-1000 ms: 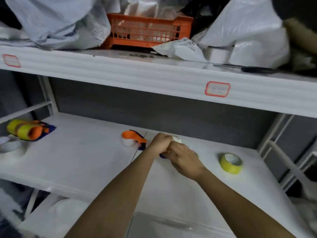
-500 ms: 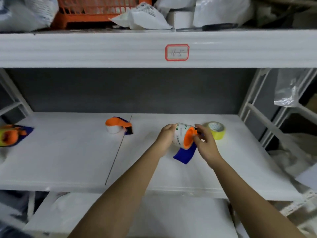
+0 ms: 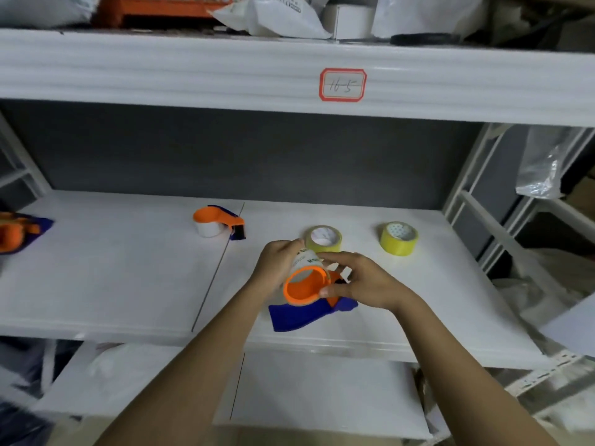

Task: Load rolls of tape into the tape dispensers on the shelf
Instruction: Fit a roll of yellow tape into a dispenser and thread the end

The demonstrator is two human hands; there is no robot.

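Head view, left hand (image 3: 277, 268) and right hand (image 3: 360, 284) gripping tape dispenser (image 3: 306, 291)

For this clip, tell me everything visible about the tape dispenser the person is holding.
The held dispenser has an orange plastic-looking hub, open and hollow toward the camera, and a dark blue body below it. A white or clear printed tape roll sits around the hub. The dispenser is tilted, held just above the front of the white shelf. The left hand wraps the roll's far side; the right hand pinches the hub's rim and covers the dispenser's right part.
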